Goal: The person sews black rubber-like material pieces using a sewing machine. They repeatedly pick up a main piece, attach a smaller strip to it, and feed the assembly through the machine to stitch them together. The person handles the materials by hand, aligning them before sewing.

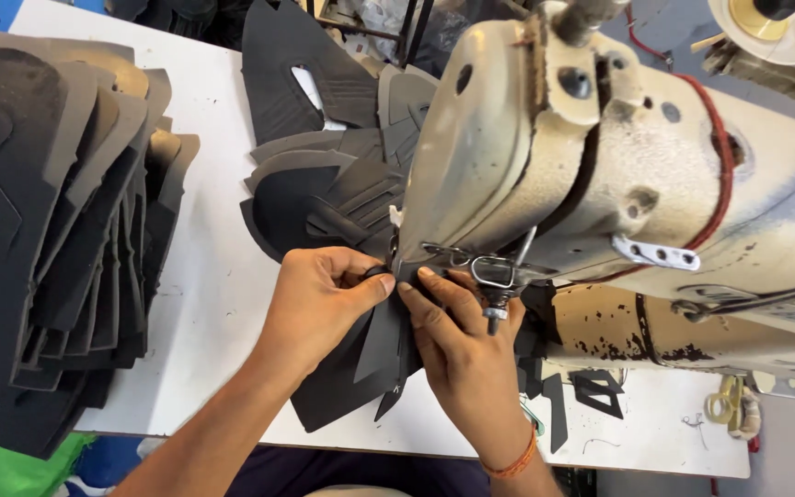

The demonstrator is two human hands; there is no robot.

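Left hand [319,299] and right hand [457,345] each pinch the dark cut piece [379,354] under the sewing machine [600,156]; best keep fingertips flat, edges aligned, clear of the needle at 1 o'clock.

Between the left hand [319,299] and the right hand [462,345] a cut fabric piece [384,345] lies on the table [218,276], pinched by both, with the sewing machine [600,156] head just above and beyond the fingers. A tall stack of cut pieces [48,230] sits well left of the left hand. A looser heap of pieces [324,175] lies just behind both hands, and small scraps [591,391] lie right of the right hand.
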